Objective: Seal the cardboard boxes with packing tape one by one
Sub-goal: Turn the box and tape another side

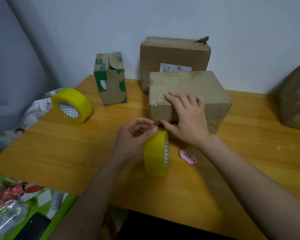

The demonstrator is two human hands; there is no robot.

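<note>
Tape roll (156, 153) under left fingers (150, 129), beside box (189, 87).

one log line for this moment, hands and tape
left hand: pinching tape roll | right hand: flat on box | cutter: on table

Single head-worn wide-angle view, looking forward and down from close above the table (62, 149), facing the far wall (180, 18)

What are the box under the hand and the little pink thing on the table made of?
The box looks like matte brown corrugated cardboard: ribbing shows through its scuffed left end. The pink cutter seems smooth, glossy plastic with a small grey centre piece, though it is too small to be sure.
</note>
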